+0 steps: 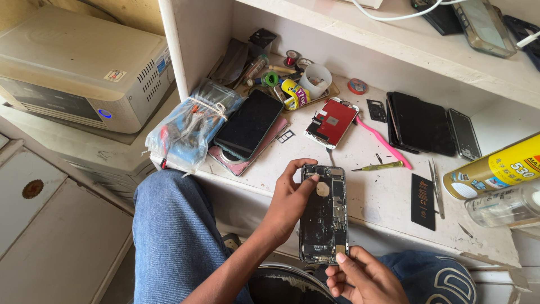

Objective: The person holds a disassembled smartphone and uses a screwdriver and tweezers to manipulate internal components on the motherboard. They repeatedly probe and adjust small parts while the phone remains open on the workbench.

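Note:
An opened phone body with its dark insides bare is held upright over my lap, just in front of the white shelf edge. My left hand grips its top left corner, thumb pressed on the upper part. My right hand holds the bottom end with a thumb on the lower right corner. A detached screen with a red back lies on the white shelf beyond the phone.
On the shelf lie a dark phone, a plastic bag of parts, a yellow screwdriver, a pink pry tool, tweezers, a black battery, black phones, a yellow spray can. A beige box stands at left.

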Tool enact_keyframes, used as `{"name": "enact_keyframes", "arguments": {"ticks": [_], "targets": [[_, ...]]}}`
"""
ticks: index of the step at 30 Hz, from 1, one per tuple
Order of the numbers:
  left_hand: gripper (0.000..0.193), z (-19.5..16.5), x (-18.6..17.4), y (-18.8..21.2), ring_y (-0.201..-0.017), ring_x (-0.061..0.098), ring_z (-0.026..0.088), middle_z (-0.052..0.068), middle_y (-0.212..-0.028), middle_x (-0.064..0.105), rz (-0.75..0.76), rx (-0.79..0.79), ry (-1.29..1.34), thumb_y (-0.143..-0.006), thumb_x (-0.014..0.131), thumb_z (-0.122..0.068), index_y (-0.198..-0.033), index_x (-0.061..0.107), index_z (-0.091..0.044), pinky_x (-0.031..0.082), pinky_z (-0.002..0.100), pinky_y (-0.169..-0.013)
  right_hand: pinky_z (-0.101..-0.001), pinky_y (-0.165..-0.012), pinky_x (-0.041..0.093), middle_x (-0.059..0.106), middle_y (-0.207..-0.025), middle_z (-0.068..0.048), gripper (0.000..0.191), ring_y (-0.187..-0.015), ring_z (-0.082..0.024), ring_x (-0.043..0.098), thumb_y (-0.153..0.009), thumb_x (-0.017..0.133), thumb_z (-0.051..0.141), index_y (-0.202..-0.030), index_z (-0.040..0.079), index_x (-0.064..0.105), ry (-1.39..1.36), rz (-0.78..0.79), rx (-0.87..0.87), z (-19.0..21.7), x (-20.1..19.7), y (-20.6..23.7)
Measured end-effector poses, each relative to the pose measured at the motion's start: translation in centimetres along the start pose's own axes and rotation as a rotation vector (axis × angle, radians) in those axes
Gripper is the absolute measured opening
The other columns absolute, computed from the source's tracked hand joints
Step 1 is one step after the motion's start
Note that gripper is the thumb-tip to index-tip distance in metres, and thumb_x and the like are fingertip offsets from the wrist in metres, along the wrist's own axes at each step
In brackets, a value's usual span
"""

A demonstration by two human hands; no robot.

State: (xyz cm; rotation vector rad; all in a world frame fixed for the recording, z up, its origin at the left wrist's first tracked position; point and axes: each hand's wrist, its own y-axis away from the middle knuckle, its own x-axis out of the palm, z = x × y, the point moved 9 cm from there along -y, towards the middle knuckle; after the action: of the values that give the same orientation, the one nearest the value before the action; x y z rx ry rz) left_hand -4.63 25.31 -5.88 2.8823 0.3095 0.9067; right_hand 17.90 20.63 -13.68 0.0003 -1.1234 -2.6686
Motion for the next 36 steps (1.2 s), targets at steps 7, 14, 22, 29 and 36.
{"name": "enact_keyframes", "arguments": {"ticks": [7,14,22,29,36], "targets": [[0.031,0.1,-0.1,0.2,-0.061,0.057,0.006,0.000,-0.081,0.063,-0.022,-0.124,0.139,-0.100,0.046,-0.020,-0.126,0.062,-0.016,0.043,0.021,-0.048,-0.0406,-0.067,0.051,0.064,-0.087,-0.020,0.029,-0.076,-0.026,0.062,-0.101,0.057,0.020,-0.112,-0.006,0.062,-0.008,0.002,-0.005,0.4,0.1,0.4],[0.028,0.1,0.0,0.1,-0.065,0.059,0.006,0.000,-0.083,0.065,-0.001,-0.073,0.136,-0.100,0.051,-0.019,-0.126,0.060,-0.014,0.046,0.022,-0.050,-0.0410,-0.068,0.052,0.064,-0.088,-0.021,0.029,-0.076,-0.026,0.062,-0.101,0.057,0.020,-0.112,-0.006,0.062,0.000,0.010,-0.003,0.6,0.2,0.6],[0.026,0.3,-0.2,-0.3,-0.071,0.062,0.006,0.003,-0.085,0.069,0.013,0.029,0.096,-0.101,0.057,-0.015,-0.126,0.058,-0.011,0.050,0.022,-0.060,-0.0408,-0.067,0.052,0.064,-0.088,-0.021,0.029,-0.076,-0.026,0.062,-0.101,0.057,0.020,-0.112,-0.007,0.061,0.011,-0.004,-0.012,0.9,0.4,1.0],[0.026,0.3,-0.2,-0.3,-0.070,0.061,0.005,0.003,-0.083,0.068,0.016,0.055,0.047,-0.103,0.056,-0.015,-0.128,0.057,-0.011,0.049,0.021,-0.058,-0.0407,-0.067,0.053,0.065,-0.087,-0.021,0.029,-0.076,-0.026,0.063,-0.101,0.057,0.019,-0.111,-0.007,0.062,0.022,-0.013,-0.024,0.9,0.2,1.0],[0.027,0.1,0.0,0.0,-0.069,0.062,0.006,0.003,-0.084,0.068,0.025,0.037,0.026,-0.103,0.054,-0.016,-0.130,0.056,-0.012,0.050,0.022,-0.058,-0.0408,-0.066,0.052,0.065,-0.086,-0.021,0.030,-0.075,-0.027,0.064,-0.100,0.057,0.018,-0.111,-0.008,0.063,0.033,0.018,-0.057,1.4,0.6,1.2]]}}
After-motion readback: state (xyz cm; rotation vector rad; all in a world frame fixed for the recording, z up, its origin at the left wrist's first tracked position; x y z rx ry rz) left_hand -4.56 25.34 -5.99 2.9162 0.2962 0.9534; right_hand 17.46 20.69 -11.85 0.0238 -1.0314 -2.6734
